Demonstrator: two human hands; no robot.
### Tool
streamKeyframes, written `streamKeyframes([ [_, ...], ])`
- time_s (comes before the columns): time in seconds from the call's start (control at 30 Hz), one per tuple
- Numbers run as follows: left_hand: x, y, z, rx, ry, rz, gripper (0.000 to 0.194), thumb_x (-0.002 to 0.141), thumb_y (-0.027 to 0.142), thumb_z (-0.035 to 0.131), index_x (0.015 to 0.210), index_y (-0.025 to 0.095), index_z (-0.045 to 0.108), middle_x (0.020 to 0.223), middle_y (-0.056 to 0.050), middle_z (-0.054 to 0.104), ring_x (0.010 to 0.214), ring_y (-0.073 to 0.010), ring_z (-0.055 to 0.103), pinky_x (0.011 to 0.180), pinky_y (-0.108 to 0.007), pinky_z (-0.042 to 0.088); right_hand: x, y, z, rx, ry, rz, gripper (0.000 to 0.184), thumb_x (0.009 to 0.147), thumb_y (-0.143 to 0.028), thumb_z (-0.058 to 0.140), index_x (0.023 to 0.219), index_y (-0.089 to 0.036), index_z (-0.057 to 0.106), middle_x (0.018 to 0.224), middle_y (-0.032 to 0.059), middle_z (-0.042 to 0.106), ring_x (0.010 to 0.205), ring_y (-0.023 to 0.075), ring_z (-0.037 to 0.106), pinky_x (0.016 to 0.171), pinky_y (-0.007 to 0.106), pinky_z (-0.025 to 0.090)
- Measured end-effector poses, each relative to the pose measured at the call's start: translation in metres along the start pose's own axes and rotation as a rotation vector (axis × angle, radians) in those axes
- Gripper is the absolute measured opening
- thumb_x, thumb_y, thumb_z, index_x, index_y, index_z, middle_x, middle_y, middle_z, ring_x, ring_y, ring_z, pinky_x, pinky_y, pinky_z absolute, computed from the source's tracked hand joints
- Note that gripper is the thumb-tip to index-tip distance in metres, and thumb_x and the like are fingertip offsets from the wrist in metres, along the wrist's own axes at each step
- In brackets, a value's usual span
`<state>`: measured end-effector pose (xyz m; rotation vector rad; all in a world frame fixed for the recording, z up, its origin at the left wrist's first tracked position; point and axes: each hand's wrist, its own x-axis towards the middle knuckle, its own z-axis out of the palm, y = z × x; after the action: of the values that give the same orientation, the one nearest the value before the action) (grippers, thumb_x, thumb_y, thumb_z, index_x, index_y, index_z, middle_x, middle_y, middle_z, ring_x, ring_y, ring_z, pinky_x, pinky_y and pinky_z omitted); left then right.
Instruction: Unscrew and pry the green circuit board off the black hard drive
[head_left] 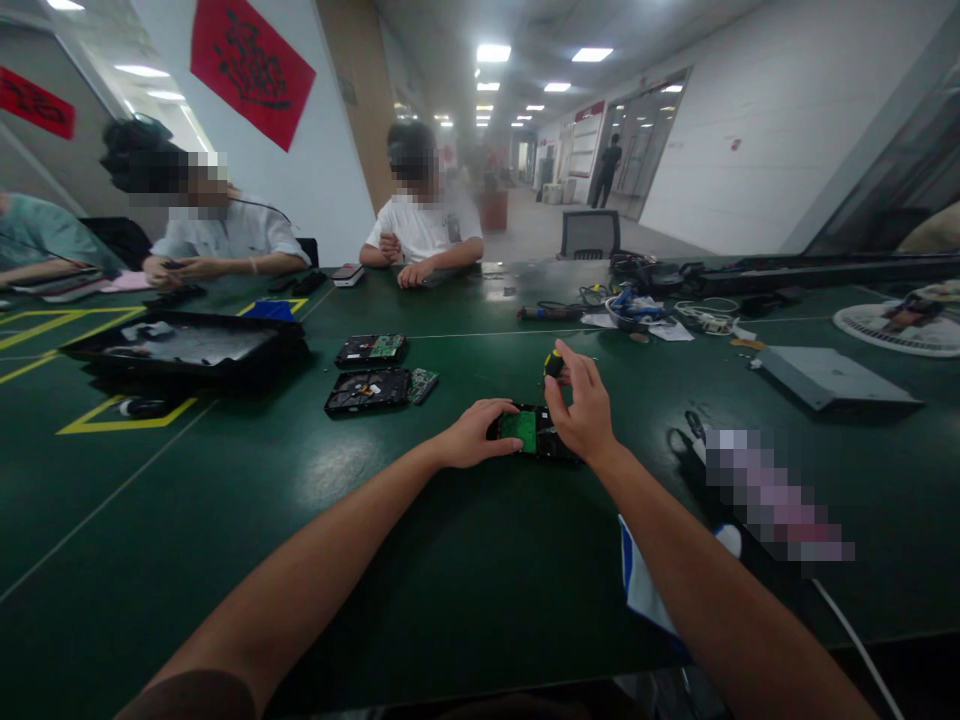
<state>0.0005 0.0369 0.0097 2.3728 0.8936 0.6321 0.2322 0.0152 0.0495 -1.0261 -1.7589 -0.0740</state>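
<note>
Parallel to the near edge of the bench (420, 580), the hard drive (522, 430) lies left end in the spread grip of the left hand (474, 436), right end partly behind the right hand (583, 412), fingers curled round a screwdriver (553, 364) (tip hidden).

The dark green worktop (360, 550) is crossed by thin pale seams and, at left, marked with yellow tape (176, 417). A hard drive (518, 430) lies mid-worktop. Left of it sit a far drive (379, 348), a nearer drive (366, 391) and, just beside that one, a small circuit board (424, 386). A black tray (202, 345) is farther left; tangled cables (634, 305) lie far right, a grey metal box (836, 378) nearer, and a blue-edged white cloth (649, 590) near right.
</note>
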Motion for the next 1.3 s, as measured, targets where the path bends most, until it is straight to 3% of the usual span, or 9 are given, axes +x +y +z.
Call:
streamKeyframes([
  [0.07,0.0003,-0.0002,0.0004,-0.001,0.005,0.004,0.067,0.086,0.058,0.069,0.142,0.026,0.052,0.147,-0.012,0.054,0.138,-0.0319,0.048,0.115,-0.053,0.039,0.0,0.0007,0.0004,0.013,-0.006,-0.002,0.053,0.1,-0.028,0.05,0.152,-0.029,0.04,0.127,0.0121,0.057,0.107,0.0258,0.062,0.095,0.05,0.057],
  [0.23,0.0006,0.0007,0.0001,0.014,0.005,0.022,0.066,0.086,0.057,0.07,0.142,0.026,0.052,0.146,-0.012,0.056,0.138,-0.0317,0.048,0.116,-0.053,0.037,-0.0004,0.0025,0.0009,0.011,0.007,0.022,0.055,0.097,-0.033,0.057,0.15,-0.032,0.043,0.126,0.0105,0.056,0.097,0.0241,0.063,0.084,0.046,0.061],
  [0.4,-0.0004,0.0021,-0.0009,0.008,0.004,0.006,0.067,0.086,0.059,0.069,0.142,0.027,0.052,0.148,-0.012,0.054,0.139,-0.0314,0.048,0.116,-0.052,0.038,0.0002,0.0015,0.0004,0.011,-0.01,0.002,0.054,0.1,-0.028,0.05,0.153,-0.031,0.039,0.127,0.0111,0.058,0.101,0.0245,0.064,0.094,0.049,0.058],
  [0.57,-0.0003,0.0005,-0.0001,0.015,0.001,0.009,0.068,0.086,0.059,0.068,0.142,0.026,0.052,0.147,-0.013,0.054,0.139,-0.0312,0.047,0.116,-0.051,0.038,-0.0005,0.0023,0.0003,0.025,0.019,0.029,0.054,0.096,-0.032,0.058,0.148,-0.031,0.043,0.125,0.0103,0.056,0.092,0.022,0.064,0.082,0.044,0.062],
  [0.73,0.0001,0.0003,0.0,0.01,0.003,0.005,0.067,0.086,0.059,0.069,0.142,0.027,0.052,0.148,-0.012,0.054,0.138,-0.0314,0.048,0.115,-0.052,0.038,-0.0008,0.0027,0.0006,0.031,-0.005,0.0,0.056,0.098,-0.027,0.051,0.153,-0.031,0.039,0.132,0.0113,0.057,0.104,0.0248,0.065,0.096,0.049,0.057],
  [0.9,-0.0006,0.0025,-0.0009,0.016,0.002,0.014,0.065,0.087,0.057,0.068,0.141,0.027,0.052,0.147,-0.012,0.054,0.139,-0.0308,0.047,0.117,-0.051,0.037,-0.001,0.0027,0.0004,0.022,0.012,0.022,0.053,0.097,-0.031,0.057,0.149,-0.03,0.044,0.127,0.011,0.056,0.099,0.0239,0.064,0.088,0.046,0.061],
  [1.07,-0.0008,0.0025,-0.0018,0.011,-0.017,0.003,0.068,0.086,0.059,0.069,0.143,0.026,0.051,0.148,-0.013,0.053,0.139,-0.0318,0.047,0.116,-0.051,0.038,-0.0004,0.0042,0.0008,0.012,0.011,-0.017,0.054,0.099,-0.027,0.052,0.152,-0.028,0.04,0.13,0.0114,0.058,0.109,0.0256,0.062,0.098,0.049,0.056],
  [1.3,-0.0019,-0.0032,-0.0046,-0.024,-0.052,0.048,0.067,0.088,0.053,0.069,0.145,0.025,0.048,0.151,-0.013,0.049,0.142,-0.0302,0.043,0.12,-0.05,0.034,-0.0008,0.0037,0.001,0.026,0.032,0.002,0.052,0.097,-0.027,0.057,0.147,-0.03,0.046,0.123,0.0102,0.057,0.092,0.0219,0.065,0.087,0.045,0.06],
])
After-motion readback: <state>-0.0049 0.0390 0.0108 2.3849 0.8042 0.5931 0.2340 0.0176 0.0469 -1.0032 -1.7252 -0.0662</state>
